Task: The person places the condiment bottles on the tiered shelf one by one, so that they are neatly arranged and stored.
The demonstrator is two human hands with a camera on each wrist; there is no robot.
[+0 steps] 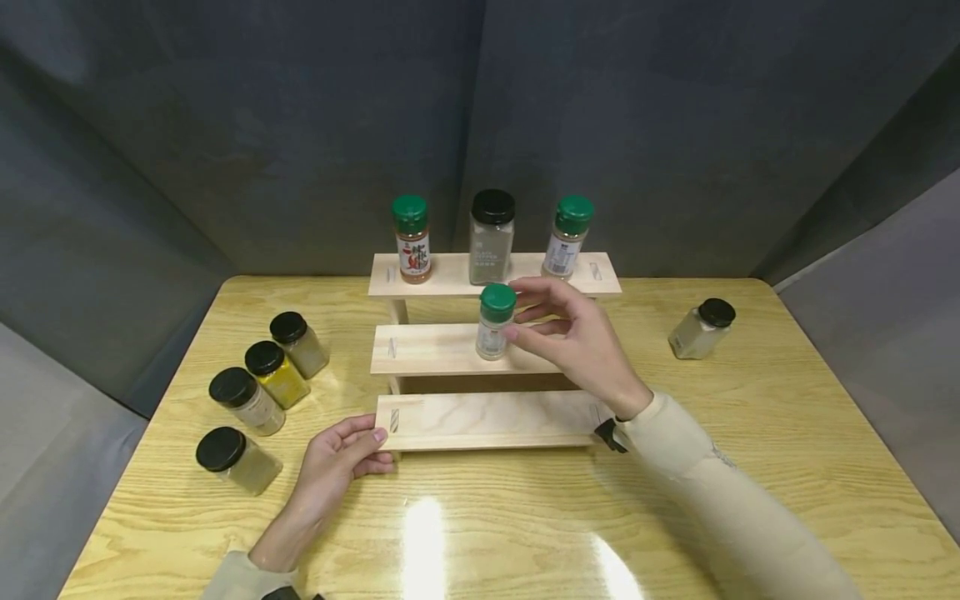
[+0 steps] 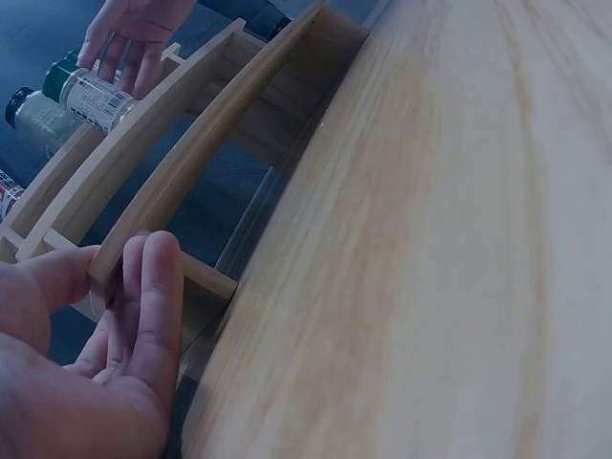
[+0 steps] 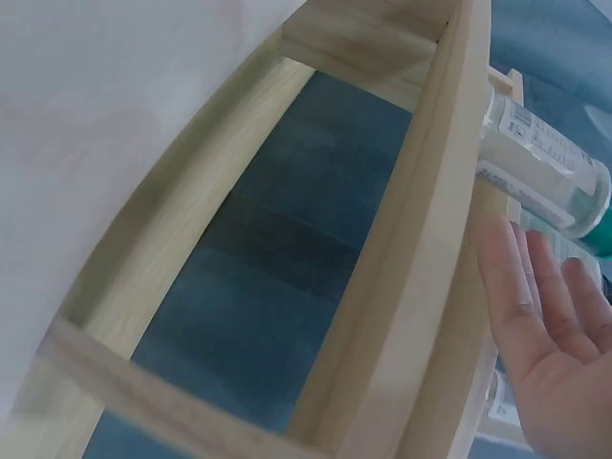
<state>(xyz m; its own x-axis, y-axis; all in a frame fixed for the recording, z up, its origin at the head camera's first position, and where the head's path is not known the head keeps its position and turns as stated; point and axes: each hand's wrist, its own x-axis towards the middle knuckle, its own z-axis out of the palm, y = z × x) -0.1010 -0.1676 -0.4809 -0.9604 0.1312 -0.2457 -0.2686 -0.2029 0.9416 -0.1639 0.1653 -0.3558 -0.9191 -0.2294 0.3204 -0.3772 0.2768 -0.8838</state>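
Observation:
A three-tier wooden spice rack (image 1: 480, 423) stands on the table. My left hand (image 1: 341, 458) pinches the left end of its lowest shelf, thumb on top and fingers curled beneath, as the left wrist view confirms. On the middle shelf a clear spice jar with a green cap (image 1: 497, 321) stands upright, its label (image 2: 96, 103) facing outward. Beside that jar is my right hand (image 1: 573, 333), its thumb tip right at the jar's side. In the right wrist view the extended fingers (image 3: 521, 296) lie next to the jar, not wrapped around it.
The top shelf bears a red-labelled jar (image 1: 413, 242), a black-capped pepper jar (image 1: 491, 242) and another green-capped jar (image 1: 566, 242). Several black-capped jars (image 1: 251, 400) stand at the table's left. One more black-capped jar (image 1: 701, 327) is at the right. Grey curtains (image 1: 337, 125) hang behind.

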